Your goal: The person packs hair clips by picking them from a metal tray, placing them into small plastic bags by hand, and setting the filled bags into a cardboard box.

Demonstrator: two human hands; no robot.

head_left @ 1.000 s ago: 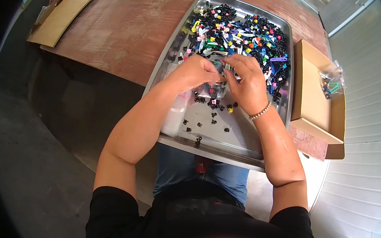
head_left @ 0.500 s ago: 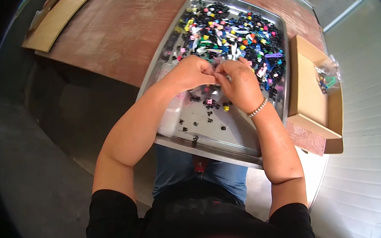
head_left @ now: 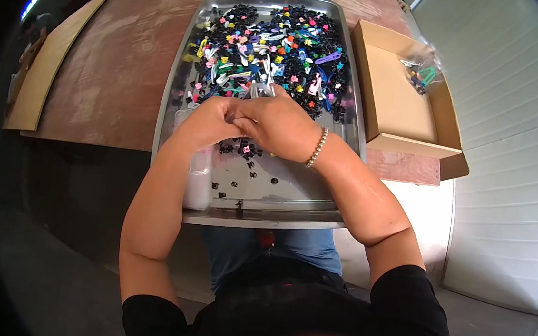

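Note:
My left hand (head_left: 207, 123) and my right hand (head_left: 280, 128) meet over the middle of a metal tray (head_left: 276, 223). The fingers of both are closed on a small clear plastic bag (head_left: 261, 89), whose edge shows just beyond them; its contents are hidden by my hands. Past the hands lies a broad heap of small hair clips (head_left: 300, 48), mostly black claw clips with coloured flower ones and longer snap clips among them. Several loose black clips (head_left: 221, 195) are scattered on the near part of the tray. Under my left forearm rests a stack of clear plastic bags (head_left: 199, 184).
To the right of the tray stands an open cardboard box (head_left: 398, 109), holding a filled clear bag (head_left: 423, 76) at its far end. The tray sits on a reddish wooden table (head_left: 120, 69). A wooden board (head_left: 55, 63) is at the left, a pale wall (head_left: 511, 139) at the right.
The view has swung, so tray and box appear farther left. My hands remain together over the tray, and my right hand now covers more of the left fingers.

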